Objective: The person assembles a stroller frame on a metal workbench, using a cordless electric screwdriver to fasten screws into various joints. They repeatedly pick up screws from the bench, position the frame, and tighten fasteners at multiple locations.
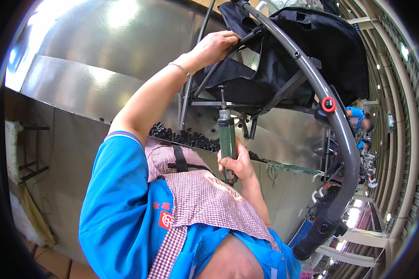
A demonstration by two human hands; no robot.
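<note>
My left hand (217, 46), a thin bracelet at its wrist, is closed round a grey tube at the upper part of a stroller-like frame (312, 76). Its fingertips are partly hidden behind the tube and fabric. Black fabric (330, 46) hangs on the frame. Lower down, my right hand (241, 162) grips a green, cylindrical power screwdriver (227, 137). The tool stands upright with its bit pointing up, in front of the fabric and a cross tube. Whether the bit touches anything, I cannot tell.
The frame stands on a shiny metal worktable (97, 69). Many small black plastic parts (191, 138) lie along its near edge. A thick curved grey tube (347, 139) with a red-ringed button (328, 104) arches at right. Other people in blue (356, 114) are farther off.
</note>
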